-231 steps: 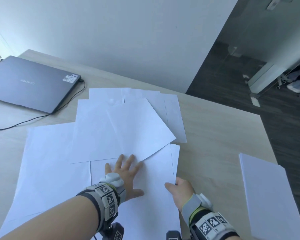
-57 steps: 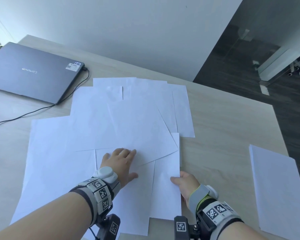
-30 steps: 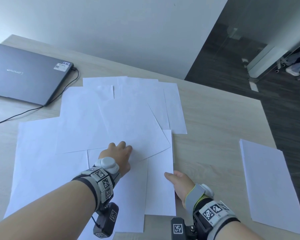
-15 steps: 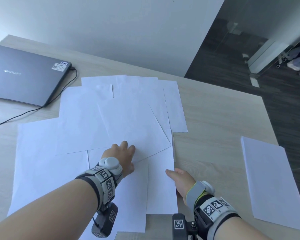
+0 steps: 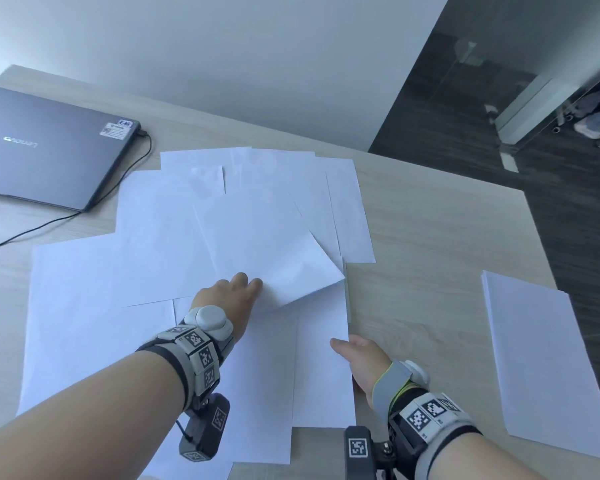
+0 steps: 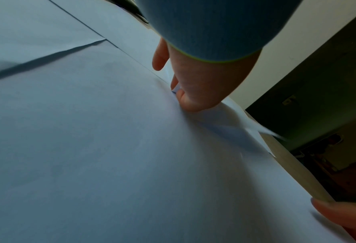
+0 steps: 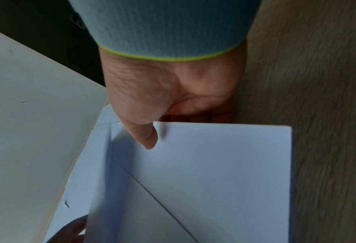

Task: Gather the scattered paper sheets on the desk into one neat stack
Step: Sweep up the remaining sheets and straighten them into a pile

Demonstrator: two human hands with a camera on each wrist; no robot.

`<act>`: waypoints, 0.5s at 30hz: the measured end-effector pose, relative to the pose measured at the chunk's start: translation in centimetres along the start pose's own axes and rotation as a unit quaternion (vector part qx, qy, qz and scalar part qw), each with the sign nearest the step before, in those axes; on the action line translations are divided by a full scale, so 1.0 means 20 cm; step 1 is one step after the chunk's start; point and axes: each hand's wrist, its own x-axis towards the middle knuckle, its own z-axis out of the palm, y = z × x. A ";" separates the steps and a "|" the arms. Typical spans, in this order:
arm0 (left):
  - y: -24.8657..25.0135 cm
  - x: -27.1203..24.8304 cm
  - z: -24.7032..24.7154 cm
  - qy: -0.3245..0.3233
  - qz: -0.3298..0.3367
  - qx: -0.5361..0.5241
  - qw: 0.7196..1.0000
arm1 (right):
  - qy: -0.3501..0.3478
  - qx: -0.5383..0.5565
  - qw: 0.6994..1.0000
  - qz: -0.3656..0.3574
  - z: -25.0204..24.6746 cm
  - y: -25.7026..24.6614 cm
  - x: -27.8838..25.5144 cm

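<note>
Several white paper sheets [image 5: 160,244] lie scattered and overlapping on the wooden desk [image 5: 430,258]. My left hand [image 5: 236,292] is at the near edge of the tilted top sheet [image 5: 257,237], with its fingers curled under that edge. In the left wrist view the fingertips [image 6: 185,98] pinch the paper, and the sheet's near right corner [image 5: 326,275] stands lifted and bent. My right hand [image 5: 357,355] holds the right edge of the nearest sheet [image 5: 322,375]. Its thumb [image 7: 147,138] lies on top of the paper and its fingers are hidden beneath.
A closed grey laptop [image 5: 49,147] lies at the far left, its black cable [image 5: 84,216] trailing toward me. A squared stack of white paper [image 5: 540,368] lies at the desk's right edge. Dark floor lies beyond that edge, and a white wall stands behind the desk.
My left fingers have curled under the tilted sheet's near edge, and its right corner has lifted and buckled. The right hand has kept its hold on the nearest sheet.
</note>
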 end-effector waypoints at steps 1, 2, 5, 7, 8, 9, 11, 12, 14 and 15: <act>-0.01 0.00 0.00 0.003 0.003 0.001 1.000 | -0.003 0.011 1.000 0.000 0.00 0.01 0.01; -0.02 0.00 0.01 0.006 0.007 0.002 1.000 | -0.005 0.008 1.000 -0.008 -0.01 0.00 0.00; -0.05 0.00 0.03 0.015 0.014 0.003 1.000 | -0.008 0.007 1.000 0.003 0.00 0.02 0.03; -0.06 0.00 0.06 0.031 0.023 -0.011 0.999 | -0.007 0.014 1.000 0.002 0.01 0.05 0.06; -0.07 -0.01 0.07 0.041 0.028 -0.021 0.999 | -0.011 0.028 1.000 -0.002 0.00 0.06 0.07; -0.08 -0.02 0.07 0.053 0.033 -0.034 0.998 | -0.010 0.041 0.999 0.002 0.00 0.06 0.08; -0.11 -0.06 0.07 0.071 0.035 -0.078 0.994 | -0.019 0.041 0.999 0.004 0.01 0.05 0.07; -0.12 -0.08 0.07 0.081 0.034 -0.105 0.991 | -0.014 0.048 0.999 0.012 0.01 0.05 0.08; -0.15 -0.13 0.07 0.096 0.021 -0.162 0.982 | -0.001 0.050 0.998 0.026 0.01 0.05 0.10; -0.18 -0.17 0.08 0.097 0.011 -0.193 0.976 | 0.006 0.057 0.998 0.028 0.02 0.05 0.11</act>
